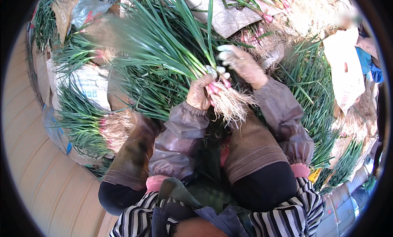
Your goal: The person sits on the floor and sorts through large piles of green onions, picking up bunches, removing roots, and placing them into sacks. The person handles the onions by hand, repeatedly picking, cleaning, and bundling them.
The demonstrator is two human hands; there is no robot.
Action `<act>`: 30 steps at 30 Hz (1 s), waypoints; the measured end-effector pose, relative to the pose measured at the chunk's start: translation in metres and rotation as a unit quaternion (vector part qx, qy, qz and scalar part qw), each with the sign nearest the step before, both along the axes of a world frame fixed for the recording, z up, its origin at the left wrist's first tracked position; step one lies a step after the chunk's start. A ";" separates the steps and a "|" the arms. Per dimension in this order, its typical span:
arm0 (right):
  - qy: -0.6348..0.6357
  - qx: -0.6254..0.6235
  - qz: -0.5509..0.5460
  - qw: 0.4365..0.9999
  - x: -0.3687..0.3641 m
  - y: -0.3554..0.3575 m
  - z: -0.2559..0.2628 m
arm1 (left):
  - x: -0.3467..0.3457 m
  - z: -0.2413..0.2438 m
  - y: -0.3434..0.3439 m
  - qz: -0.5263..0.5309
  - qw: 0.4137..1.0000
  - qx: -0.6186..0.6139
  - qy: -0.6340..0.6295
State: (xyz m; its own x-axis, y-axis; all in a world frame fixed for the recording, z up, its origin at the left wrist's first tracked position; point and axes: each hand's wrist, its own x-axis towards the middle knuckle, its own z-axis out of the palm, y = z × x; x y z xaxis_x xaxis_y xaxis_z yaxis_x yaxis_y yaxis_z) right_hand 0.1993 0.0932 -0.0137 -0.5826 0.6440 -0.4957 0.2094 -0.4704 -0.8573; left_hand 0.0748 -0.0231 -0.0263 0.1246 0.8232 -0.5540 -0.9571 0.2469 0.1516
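My left hand [201, 89] is closed around a bunch of green onions [181, 53] with pink bulbs; the long leaves fan out to the upper left and the pale roots [231, 106] hang to the lower right. One stalk at the bunch's right side stands apart from the others, pointing up. Just right of the bunch, my right hand [242, 63] is raised with its fingers somewhat blurred and apart, holding nothing that I can see. Both hands have whitish coverings on some fingertips. Beneath the bunch spreads a pile of loose green leaves [153, 92].
Bundles of green onions [83, 126] lie at the left by a printed white sack [93, 83]. More leaves [313, 99] are heaped at the right, beside a pale sack [347, 65]. Rooted onions [258, 37] lie at the upper right near a woven sheet [227, 16].
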 end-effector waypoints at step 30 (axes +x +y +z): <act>-0.547 0.670 0.069 0.496 0.088 0.119 -0.004 | -0.031 0.017 -0.019 0.101 0.949 0.178 -0.239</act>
State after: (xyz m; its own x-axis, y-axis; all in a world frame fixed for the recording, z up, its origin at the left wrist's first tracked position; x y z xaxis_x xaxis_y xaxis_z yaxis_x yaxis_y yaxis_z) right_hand 0.2870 0.2120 -0.0181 -0.5216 0.8138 0.2564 0.8456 0.4532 0.2820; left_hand 0.0443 -0.0423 -0.0094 0.1105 0.9815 -0.1564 -0.9601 0.0648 -0.2720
